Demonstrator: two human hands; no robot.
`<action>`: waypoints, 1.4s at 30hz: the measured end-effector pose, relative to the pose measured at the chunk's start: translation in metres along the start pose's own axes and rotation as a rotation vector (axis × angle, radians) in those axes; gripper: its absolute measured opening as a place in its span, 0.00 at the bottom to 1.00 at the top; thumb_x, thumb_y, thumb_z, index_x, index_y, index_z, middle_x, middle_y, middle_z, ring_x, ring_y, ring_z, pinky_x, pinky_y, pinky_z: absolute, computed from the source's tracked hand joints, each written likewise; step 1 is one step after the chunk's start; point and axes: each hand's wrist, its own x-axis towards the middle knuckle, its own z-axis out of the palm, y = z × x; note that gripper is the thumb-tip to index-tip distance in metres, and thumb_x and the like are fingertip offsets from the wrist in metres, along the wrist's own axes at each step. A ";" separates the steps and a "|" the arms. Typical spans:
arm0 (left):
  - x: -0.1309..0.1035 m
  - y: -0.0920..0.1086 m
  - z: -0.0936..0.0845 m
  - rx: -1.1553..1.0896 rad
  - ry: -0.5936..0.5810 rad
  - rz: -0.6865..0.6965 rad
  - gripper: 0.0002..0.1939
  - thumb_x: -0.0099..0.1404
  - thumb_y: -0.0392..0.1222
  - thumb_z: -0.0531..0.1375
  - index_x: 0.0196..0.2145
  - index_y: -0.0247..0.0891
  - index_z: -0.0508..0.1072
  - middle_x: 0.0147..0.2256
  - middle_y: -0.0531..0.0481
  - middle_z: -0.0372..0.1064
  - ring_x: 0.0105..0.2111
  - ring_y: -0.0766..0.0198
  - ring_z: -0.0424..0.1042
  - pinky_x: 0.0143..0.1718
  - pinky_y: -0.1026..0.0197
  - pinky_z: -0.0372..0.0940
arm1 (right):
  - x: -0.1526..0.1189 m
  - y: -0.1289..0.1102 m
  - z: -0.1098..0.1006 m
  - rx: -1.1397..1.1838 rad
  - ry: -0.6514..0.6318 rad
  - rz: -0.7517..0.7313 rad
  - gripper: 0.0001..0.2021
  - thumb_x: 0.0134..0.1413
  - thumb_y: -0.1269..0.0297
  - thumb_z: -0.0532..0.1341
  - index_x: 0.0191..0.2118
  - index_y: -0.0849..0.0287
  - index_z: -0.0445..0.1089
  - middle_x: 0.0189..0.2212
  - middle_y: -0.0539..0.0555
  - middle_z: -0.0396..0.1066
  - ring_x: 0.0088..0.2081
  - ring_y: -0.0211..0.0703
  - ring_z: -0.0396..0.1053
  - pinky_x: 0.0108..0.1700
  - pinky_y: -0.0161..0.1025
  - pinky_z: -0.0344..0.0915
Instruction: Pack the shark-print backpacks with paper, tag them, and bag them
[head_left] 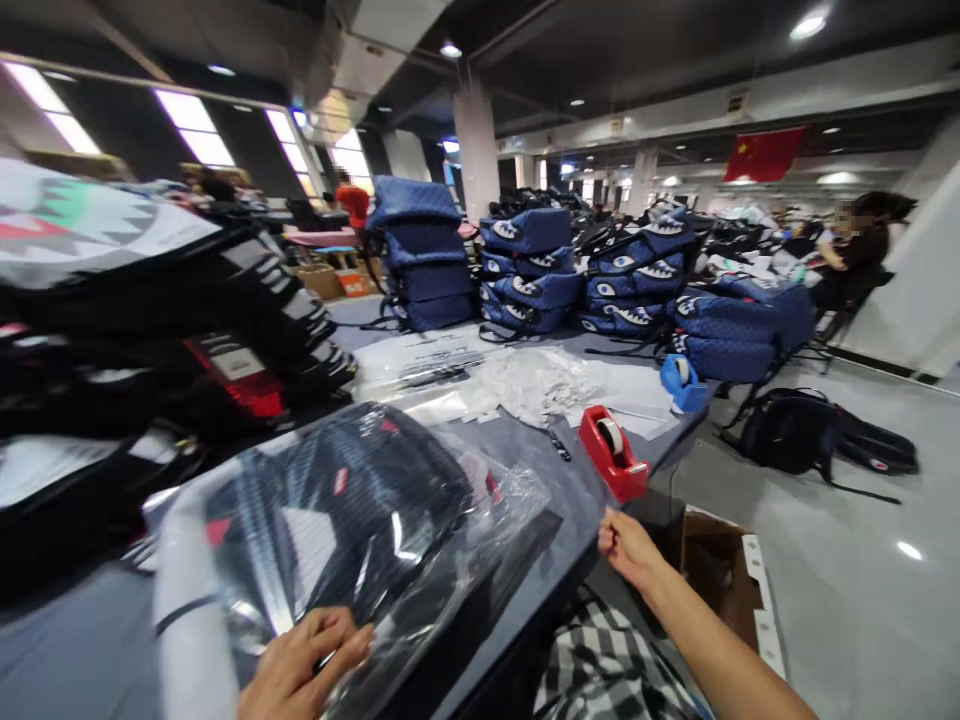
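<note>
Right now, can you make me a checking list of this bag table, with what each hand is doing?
Surface: grey table, crowded.
Job's things: dark backpack inside a clear plastic bag.
Clutter: red tape dispenser, blue tape dispenser, papers, black bags stacked at left.
Grippers: left hand flat on the plastic bag; right hand pinched shut at the table edge, what it holds unclear.
Cables: nothing seen.
Surroundings: blue backpacks piled behind, cardboard box on the floor, a seated person far right.
</note>
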 end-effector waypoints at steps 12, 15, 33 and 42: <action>-0.008 0.043 -0.012 -0.093 -0.043 -0.198 0.15 0.63 0.48 0.57 0.22 0.42 0.75 0.38 0.50 0.71 0.46 0.53 0.64 0.52 0.47 0.56 | 0.006 -0.125 0.184 -0.910 -1.514 -0.990 0.11 0.67 0.58 0.55 0.33 0.57 0.65 0.29 0.48 0.64 0.32 0.38 0.59 0.35 0.35 0.53; -0.008 0.043 -0.011 -0.108 -0.055 -0.197 0.14 0.63 0.47 0.58 0.23 0.42 0.75 0.39 0.50 0.71 0.47 0.52 0.64 0.52 0.46 0.55 | 0.020 -0.110 0.217 -1.130 -1.508 -1.205 0.06 0.62 0.65 0.62 0.32 0.56 0.67 0.29 0.48 0.67 0.32 0.40 0.62 0.33 0.36 0.52; -0.035 0.030 -0.016 -0.103 0.041 -0.038 0.09 0.65 0.50 0.62 0.35 0.45 0.78 0.53 0.49 0.68 0.58 0.51 0.58 0.61 0.44 0.51 | 0.018 -0.086 0.224 -1.350 -1.204 -0.986 0.21 0.40 0.55 0.77 0.27 0.55 0.63 0.24 0.45 0.65 0.26 0.38 0.62 0.27 0.37 0.41; -0.072 0.002 -0.033 0.066 0.216 -0.121 0.05 0.66 0.42 0.62 0.32 0.43 0.76 0.50 0.49 0.73 0.57 0.53 0.64 0.63 0.41 0.45 | 0.025 -0.083 0.218 -1.201 -1.214 -0.958 0.22 0.39 0.51 0.76 0.26 0.55 0.62 0.25 0.47 0.67 0.29 0.41 0.64 0.29 0.36 0.47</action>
